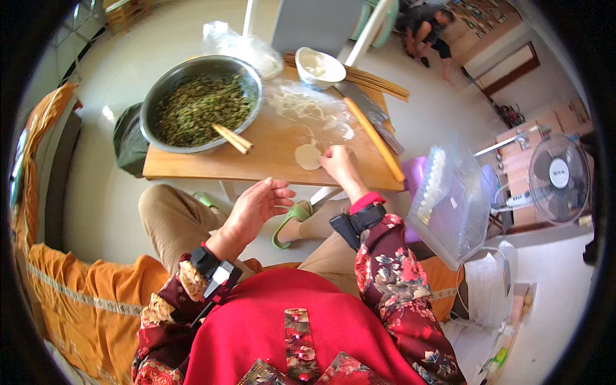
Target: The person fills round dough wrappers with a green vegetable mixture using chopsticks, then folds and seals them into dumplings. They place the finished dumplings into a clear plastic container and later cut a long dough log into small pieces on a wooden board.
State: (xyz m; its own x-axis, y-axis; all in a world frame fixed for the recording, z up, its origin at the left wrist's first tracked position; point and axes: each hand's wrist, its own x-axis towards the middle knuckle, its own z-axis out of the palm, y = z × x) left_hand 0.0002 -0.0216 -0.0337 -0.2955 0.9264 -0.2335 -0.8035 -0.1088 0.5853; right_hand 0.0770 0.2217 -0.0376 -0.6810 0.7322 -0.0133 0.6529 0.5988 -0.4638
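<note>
A round, flat dough wrapper (pixel 308 157) lies near the front edge of the wooden table (pixel 269 166). My right hand (pixel 340 163) is at its right side, thumb and fingertips closed on the rim. In front of the table edge, my left hand (pixel 260 207) is raised with nothing in it, fingers apart. A large metal bowl (pixel 149 118) at the left of the table holds a chopped green filling (pixel 202 108). Wooden chopsticks (pixel 233 139) lean over its near rim. To the right of the wrapper lies a wooden rolling pin (pixel 373 137).
Behind the rolling pin is a cleaver (pixel 363 103). A white bowl (pixel 320 67) with white contents, bundled thin sticks (pixel 380 83) and a clear plastic bag (pixel 240 48) are at the back. Flour dusts the tabletop. Clear plastic containers (pixel 450 207) stand right, near an electric fan (pixel 558 178). A person (pixel 428 36) bends beyond.
</note>
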